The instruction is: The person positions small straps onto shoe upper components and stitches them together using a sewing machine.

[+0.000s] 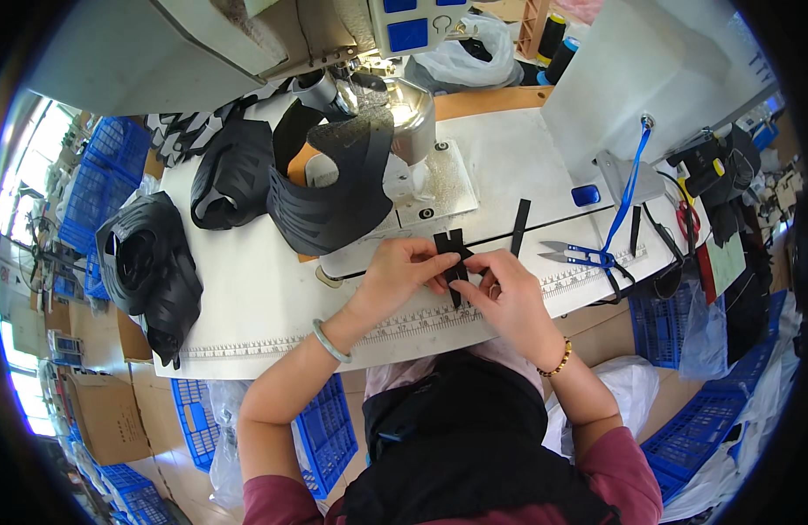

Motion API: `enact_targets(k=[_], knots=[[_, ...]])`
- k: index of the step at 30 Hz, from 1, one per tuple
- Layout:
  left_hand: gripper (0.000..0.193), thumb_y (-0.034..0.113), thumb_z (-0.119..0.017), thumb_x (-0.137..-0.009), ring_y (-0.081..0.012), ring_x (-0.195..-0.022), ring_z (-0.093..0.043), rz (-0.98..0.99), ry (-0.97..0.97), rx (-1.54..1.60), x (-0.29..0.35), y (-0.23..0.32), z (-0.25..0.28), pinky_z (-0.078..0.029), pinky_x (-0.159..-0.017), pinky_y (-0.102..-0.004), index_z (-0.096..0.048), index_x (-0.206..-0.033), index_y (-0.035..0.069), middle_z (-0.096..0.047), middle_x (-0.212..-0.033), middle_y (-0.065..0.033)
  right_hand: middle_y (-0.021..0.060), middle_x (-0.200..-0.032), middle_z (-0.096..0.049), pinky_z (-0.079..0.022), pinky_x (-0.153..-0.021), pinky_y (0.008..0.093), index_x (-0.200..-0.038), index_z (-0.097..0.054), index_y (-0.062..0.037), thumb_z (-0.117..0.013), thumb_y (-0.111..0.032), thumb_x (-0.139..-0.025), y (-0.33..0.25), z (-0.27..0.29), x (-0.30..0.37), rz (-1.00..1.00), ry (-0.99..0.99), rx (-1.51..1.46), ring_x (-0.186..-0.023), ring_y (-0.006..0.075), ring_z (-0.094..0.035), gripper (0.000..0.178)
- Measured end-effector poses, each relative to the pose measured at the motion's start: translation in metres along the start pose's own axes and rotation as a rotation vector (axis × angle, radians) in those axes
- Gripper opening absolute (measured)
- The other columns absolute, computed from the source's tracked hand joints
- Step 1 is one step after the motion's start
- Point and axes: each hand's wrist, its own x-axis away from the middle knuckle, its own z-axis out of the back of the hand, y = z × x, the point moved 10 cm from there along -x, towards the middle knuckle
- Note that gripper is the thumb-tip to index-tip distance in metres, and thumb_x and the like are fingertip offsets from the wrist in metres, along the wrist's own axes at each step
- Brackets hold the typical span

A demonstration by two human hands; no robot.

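Observation:
Both hands are together at the front of the white table, over a printed ruler strip. Thumb and fingers of my left hand (402, 273) pinch narrow black strips (454, 296) from the left. My right hand (510, 296) grips the same strips from the right, fingers bent inward. The strips' upper ends stick out past my fingertips; how they overlap is partly hidden. Another black strip (521, 226) lies flat just beyond my right hand. Scissors (579, 255) with a blue cord tied to them rest to the right.
A sewing machine's silver post (411, 118) rises beyond my hands, with a curved black shoe upper (329, 206) against it. More black uppers (150, 262) sit at the left. A grey machine housing (653, 79) stands at right. Blue crates (329, 429) are below the table.

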Motion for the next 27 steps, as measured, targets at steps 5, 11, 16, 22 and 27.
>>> enact_targets(k=[5, 11, 16, 22, 27], knots=[[0.024, 0.019, -0.063, -0.084, -0.0100, -0.061, -0.061, 0.016, 0.003, 0.053, 0.003, 0.004, -0.001, -0.047, -0.059, -0.0201, -0.063, -0.080, -0.004, -0.064, -0.070, -0.0066, 0.0084, -0.073, -0.058, -0.044, -0.050, 0.0269, -0.098, -0.057, 0.0001, -0.063, -0.005, -0.080, 0.009, -0.005, 0.002, -0.048, -0.044, 0.001, -0.053, 0.0132, -0.055, 0.019], [0.025, 0.020, -0.064, -0.082, -0.0106, -0.059, -0.061, 0.042, 0.002, -0.127, 0.000, -0.003, 0.016, -0.048, -0.057, -0.0215, -0.063, -0.079, -0.004, -0.063, -0.065, -0.0069, 0.0027, -0.065, -0.058, -0.036, -0.036, 0.0182, -0.095, -0.058, 0.0026, -0.057, -0.003, -0.085, 0.041, -0.006, 0.003, -0.421, -0.117, -0.544, -0.050, 0.0059, -0.053, 0.011], [0.027, 0.020, -0.068, -0.079, -0.0152, -0.062, -0.063, 0.063, 0.052, -0.268, 0.008, -0.004, 0.013, -0.049, -0.056, -0.0244, -0.059, -0.086, -0.004, -0.063, -0.072, -0.0116, 0.0054, -0.068, -0.059, -0.041, -0.038, 0.0188, -0.095, -0.057, 0.0041, -0.057, -0.002, -0.084, 0.045, -0.005, 0.002, -0.477, -0.133, -0.719, -0.051, 0.0089, -0.056, 0.012], [0.020, 0.013, -0.068, -0.076, -0.0235, -0.069, -0.059, -0.623, 0.536, -0.919, 0.062, 0.090, 0.000, -0.049, -0.057, -0.0297, -0.061, -0.093, 0.004, -0.058, -0.091, -0.0109, 0.0083, -0.071, -0.061, -0.049, -0.049, 0.0221, -0.097, -0.055, 0.0057, -0.057, -0.004, -0.085, 0.035, -0.005, 0.003, -0.506, -0.223, -0.800, -0.057, 0.0131, -0.060, 0.015], [0.031, 0.001, -0.067, -0.075, -0.0207, -0.074, -0.060, -1.038, 0.246, -0.933, 0.083, 0.115, -0.035, -0.049, -0.061, -0.0286, -0.062, -0.105, 0.005, -0.059, -0.098, -0.0092, 0.0082, -0.070, -0.061, -0.050, -0.052, 0.0227, -0.093, -0.054, 0.0039, -0.058, 0.001, -0.084, 0.002, 0.000, 0.002, -0.419, -0.270, -0.820, -0.059, 0.0131, -0.061, 0.010]])
